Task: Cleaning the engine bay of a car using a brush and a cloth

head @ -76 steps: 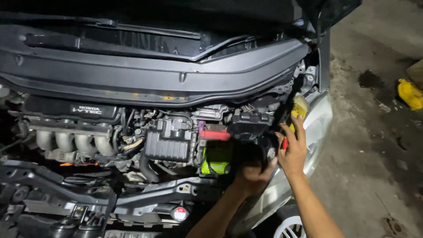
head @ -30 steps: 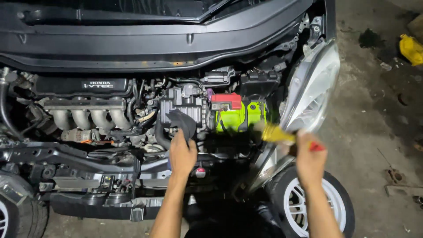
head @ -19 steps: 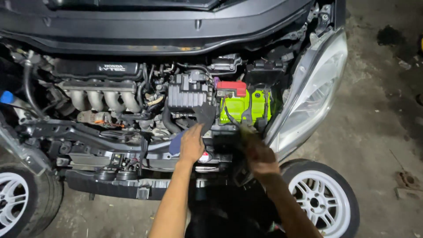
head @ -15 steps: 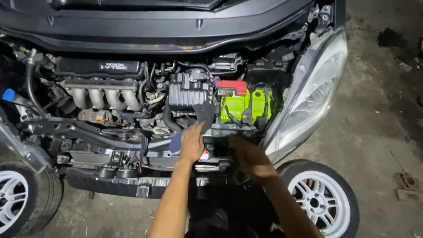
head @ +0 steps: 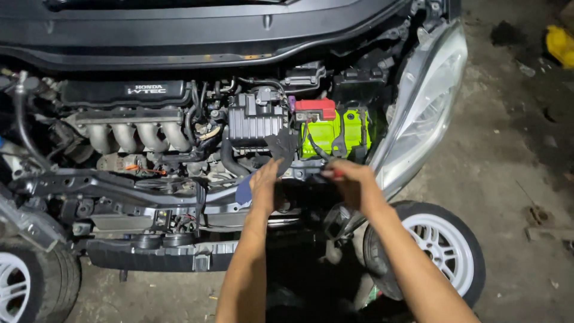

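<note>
left hand (head: 263, 182) is pinched shut on a dark, floppy rag-like piece (head: 281, 146), holding it up in front of the black ribbed plastic air box (head: 254, 116); a blue scrap (head: 244, 192) shows under the wrist. right hand (head: 353, 182) is curled closed round a thin tool with a red handle tip (head: 336, 173). its dark shaft angles up toward the bright green rectangular battery (head: 335, 131), which sits between the air box and the clear curved headlight lens (head: 427, 107), just behind both hands.

risks as i read them:
- a metal shaft near the red plastic terminal cover (head: 315, 107) could bridge terminal to bracket and cause a short. can't tell whether the tip touches anything.
- the rag is limp and could snag on hoses or clips and drop into the dark gap below the black steel crossmember (head: 119, 185).
- the headlight looks loose at its lower edge, so an elbow knock could shift it.

materials: the battery casing is glossy and hard, with a dark metal hold-down strap (head: 341, 140) over it. cast aluminium intake runners (head: 137, 134) are dull grey, smooth and tubular. the white alloy wheel (head: 439, 239) has thin spokes. the concrete floor (head: 514, 179) is rough and stained.
</note>
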